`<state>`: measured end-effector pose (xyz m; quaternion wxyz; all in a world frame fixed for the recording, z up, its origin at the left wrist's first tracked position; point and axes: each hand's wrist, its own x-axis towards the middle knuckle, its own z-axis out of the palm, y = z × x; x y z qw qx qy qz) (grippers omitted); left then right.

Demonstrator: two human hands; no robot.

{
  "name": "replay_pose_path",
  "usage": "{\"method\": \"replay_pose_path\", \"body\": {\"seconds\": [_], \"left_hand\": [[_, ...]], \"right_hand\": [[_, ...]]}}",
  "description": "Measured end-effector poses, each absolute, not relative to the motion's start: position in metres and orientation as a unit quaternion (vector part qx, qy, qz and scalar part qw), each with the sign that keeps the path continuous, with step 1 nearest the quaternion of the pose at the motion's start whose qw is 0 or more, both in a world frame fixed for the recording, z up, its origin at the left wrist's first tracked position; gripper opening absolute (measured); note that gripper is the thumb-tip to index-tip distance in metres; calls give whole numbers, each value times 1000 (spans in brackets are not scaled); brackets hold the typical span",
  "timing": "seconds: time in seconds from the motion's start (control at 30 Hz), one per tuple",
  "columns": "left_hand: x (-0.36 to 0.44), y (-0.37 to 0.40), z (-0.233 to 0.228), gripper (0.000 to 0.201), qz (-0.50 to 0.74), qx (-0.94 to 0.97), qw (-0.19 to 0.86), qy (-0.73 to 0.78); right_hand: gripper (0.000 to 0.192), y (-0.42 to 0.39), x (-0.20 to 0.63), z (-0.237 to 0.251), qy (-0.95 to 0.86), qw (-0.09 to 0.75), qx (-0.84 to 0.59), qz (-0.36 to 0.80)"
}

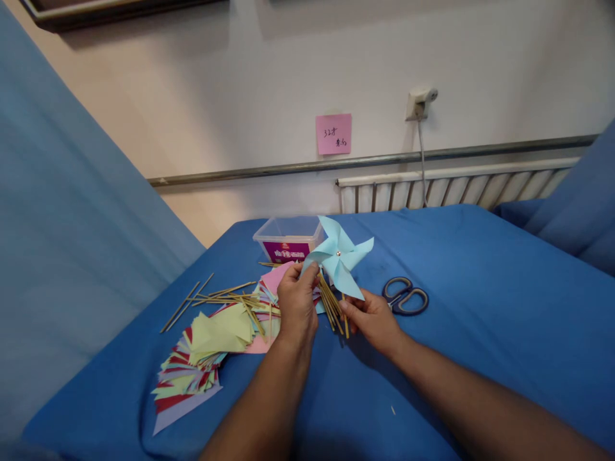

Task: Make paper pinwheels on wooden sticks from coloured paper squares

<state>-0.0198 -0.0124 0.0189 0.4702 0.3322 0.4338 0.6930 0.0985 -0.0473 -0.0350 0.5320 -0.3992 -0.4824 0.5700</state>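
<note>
A light-blue paper pinwheel (346,261) with a small shiny pin at its centre is held up above the table. My left hand (296,299) pinches its left blade between thumb and fingers. Below the blades, my right hand (373,320) is closed around the pinwheel's thin wooden stick (346,325). Behind the hands lies a bunch of similar sticks (329,301), partly covered by the pinwheel. To the right of my right hand rest dark-handled scissors (406,296), their blades mostly hidden.
Coloured paper pieces (223,330) fan out on the blue-covered table (480,320) at left. Loose sticks (187,304) lie beside them. A clear plastic tub (269,230) stands at the back. Beyond the table are a radiator (461,189) and a plugged-in cable (421,147).
</note>
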Motion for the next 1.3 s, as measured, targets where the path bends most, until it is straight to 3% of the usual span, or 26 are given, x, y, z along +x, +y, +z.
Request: {"method": "replay_pose_path", "body": {"seconds": [0.43, 0.83, 1.0, 1.3], "left_hand": [[-11, -17, 12, 27, 631, 366, 506, 460], [-43, -13, 51, 30, 585, 303, 654, 372], [-47, -10, 45, 22, 581, 330, 625, 405], [-36, -13, 35, 29, 546, 367, 615, 434]], "right_hand": [[39, -47, 101, -32, -471, 569, -405, 539], [27, -49, 101, -40, -537, 512, -430, 514], [21, -48, 102, -48, -584, 476, -442, 486], [17, -49, 100, -55, -601, 455, -445, 484]]}}
